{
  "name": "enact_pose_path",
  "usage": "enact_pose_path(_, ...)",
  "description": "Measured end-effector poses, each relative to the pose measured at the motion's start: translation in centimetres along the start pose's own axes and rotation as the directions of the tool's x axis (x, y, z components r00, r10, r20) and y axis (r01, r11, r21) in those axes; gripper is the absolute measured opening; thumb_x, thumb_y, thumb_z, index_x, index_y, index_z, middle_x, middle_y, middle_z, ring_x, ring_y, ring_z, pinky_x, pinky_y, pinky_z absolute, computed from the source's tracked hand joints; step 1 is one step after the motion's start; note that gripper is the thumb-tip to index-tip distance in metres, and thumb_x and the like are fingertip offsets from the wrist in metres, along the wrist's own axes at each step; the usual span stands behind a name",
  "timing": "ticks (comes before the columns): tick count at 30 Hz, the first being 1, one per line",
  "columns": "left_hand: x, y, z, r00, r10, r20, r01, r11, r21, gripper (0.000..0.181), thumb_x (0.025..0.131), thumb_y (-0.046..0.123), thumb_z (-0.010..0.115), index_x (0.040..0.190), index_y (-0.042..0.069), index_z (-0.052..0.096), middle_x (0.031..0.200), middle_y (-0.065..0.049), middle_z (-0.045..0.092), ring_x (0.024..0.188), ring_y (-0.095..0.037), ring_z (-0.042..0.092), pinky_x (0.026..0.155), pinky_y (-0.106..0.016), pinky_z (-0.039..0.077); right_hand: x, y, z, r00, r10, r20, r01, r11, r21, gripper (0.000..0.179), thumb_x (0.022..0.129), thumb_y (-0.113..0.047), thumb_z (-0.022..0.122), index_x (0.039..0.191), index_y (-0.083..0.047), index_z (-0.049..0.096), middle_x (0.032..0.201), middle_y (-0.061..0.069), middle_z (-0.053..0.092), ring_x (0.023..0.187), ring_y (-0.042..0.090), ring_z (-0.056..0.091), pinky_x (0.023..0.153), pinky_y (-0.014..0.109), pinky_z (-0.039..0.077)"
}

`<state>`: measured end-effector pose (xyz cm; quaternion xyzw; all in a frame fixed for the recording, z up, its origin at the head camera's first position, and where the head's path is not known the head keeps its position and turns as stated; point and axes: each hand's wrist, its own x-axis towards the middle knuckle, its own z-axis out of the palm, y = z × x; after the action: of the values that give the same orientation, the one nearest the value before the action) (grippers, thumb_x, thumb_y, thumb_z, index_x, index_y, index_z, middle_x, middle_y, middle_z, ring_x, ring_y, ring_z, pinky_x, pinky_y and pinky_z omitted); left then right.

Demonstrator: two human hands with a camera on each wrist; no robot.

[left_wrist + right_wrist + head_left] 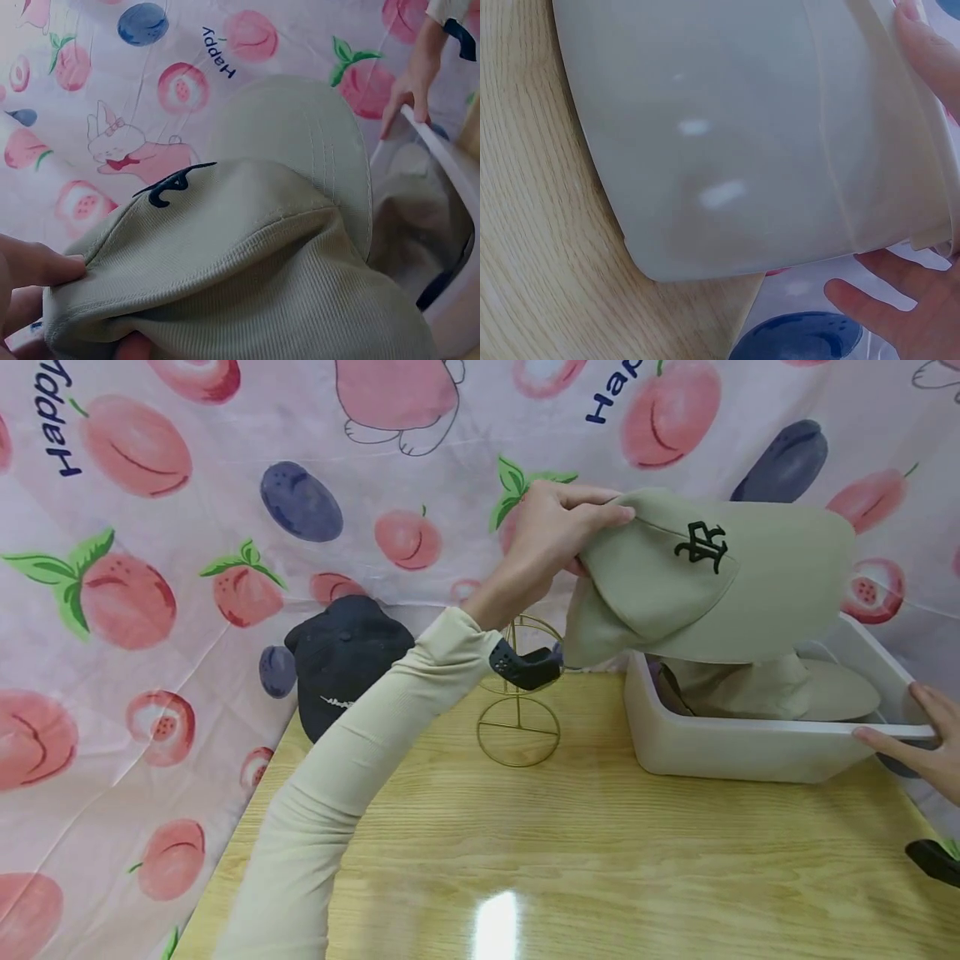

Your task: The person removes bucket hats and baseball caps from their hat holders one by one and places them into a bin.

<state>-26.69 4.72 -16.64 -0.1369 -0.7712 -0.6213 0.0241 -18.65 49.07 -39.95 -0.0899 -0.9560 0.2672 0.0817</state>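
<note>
A beige baseball cap [787,577] with a black embroidered letter is held up over the white bin [750,753], its brim toward the right. My left hand [547,531] pinches the cap by the crown's edge between thumb and fingers; in the left wrist view the cap's fabric [210,232] sags into a fold and hides some fingertips. On the bin's right end, my right hand [933,747] grips the rim, with the thumb over the near edge. Another beige hat [757,693] lies inside the bin, partly covered by the held cap.
A gold wire stand [517,727] is on the wooden table [480,843], partly behind the left wrist. At the table's back left sits a dark cap [352,643] with white lettering, partly behind the left sleeve. A fruit-printed cloth [225,527] hangs behind.
</note>
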Motion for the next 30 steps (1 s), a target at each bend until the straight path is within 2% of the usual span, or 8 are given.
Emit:
enact_pose_path(4,0.6,-1.0,2.4,0.999,-0.026,0.018,0.027,0.998,-0.051,0.020,0.080,0.019,0.076,0.100,0.017,0.076,0.093,0.008,0.068,0.074,-0.007,0.062,0.051,-0.034,0.052,-0.2,0.1,0.0,1.000,0.001,0.000,-0.001,1.000,-0.004,0.098,0.088,-0.043,0.060,0.149,-0.002,-0.005,0.152,0.027,-0.010,0.138,0.046,-0.008,0.108,0.061,0.002)
enact_pose_path(7,1.0,-1.5,4.2,0.998,-0.055,0.007,0.056,0.994,-0.089,0.019,0.080,0.018,0.076,0.099,0.016,0.076,0.089,0.008,0.068,0.072,-0.005,0.063,0.051,-0.032,0.053,-0.4,0.1,-0.1,1.000,0.011,0.002,-0.011,1.000,-0.020,0.098,0.088,-0.044,0.059,0.149,-0.004,-0.007,0.153,0.026,-0.010,0.138,0.046,-0.008,0.107,0.061,0.003)
enact_pose_path(13,1.5,-2.4,7.7,0.995,-0.084,-0.054,0.075,0.986,-0.150,0.015,0.078,0.018,0.076,0.093,0.018,0.078,0.084,0.013,0.067,0.068,-0.001,0.061,0.050,-0.028,0.053,-0.8,-0.1,-0.3,1.000,0.021,0.005,-0.020,0.998,-0.063,0.099,0.088,-0.047,0.059,0.149,-0.004,-0.007,0.153,0.025,-0.013,0.137,0.048,-0.006,0.104,0.066,0.008)
enact_pose_path(23,1.7,-4.7,13.1,0.976,-0.131,-0.173,0.117,0.989,-0.090,0.012,0.077,0.023,0.078,0.089,0.025,0.078,0.086,0.019,0.066,0.066,0.003,0.056,0.045,-0.023,0.049,-1.3,-0.2,-0.5,1.000,0.001,0.030,-0.002,0.999,0.035,0.099,0.089,-0.044,0.061,0.149,-0.007,-0.008,0.152,0.025,-0.016,0.134,0.054,-0.005,0.099,0.069,0.012)
enact_pose_path(26,1.6,-5.6,14.3,0.971,-0.108,-0.213,0.100,0.994,-0.050,0.012,0.077,0.024,0.078,0.089,0.026,0.078,0.085,0.020,0.066,0.069,0.006,0.056,0.051,-0.017,0.047,-1.3,-0.2,-0.5,1.000,0.012,0.029,-0.013,0.999,0.038,0.098,0.089,-0.043,0.060,0.149,-0.005,-0.008,0.152,0.025,-0.016,0.135,0.051,-0.007,0.101,0.068,0.011)
enact_pose_path(30,1.3,-6.9,15.7,0.971,-0.042,-0.234,0.051,0.998,0.032,0.011,0.077,0.027,0.078,0.088,0.027,0.079,0.082,0.020,0.067,0.074,0.012,0.054,0.060,-0.009,0.043,-1.4,-0.3,-0.5,0.999,0.009,0.038,-0.010,0.999,0.039,0.099,0.090,-0.044,0.059,0.148,-0.005,-0.010,0.152,0.025,-0.017,0.136,0.050,-0.010,0.102,0.068,0.007)
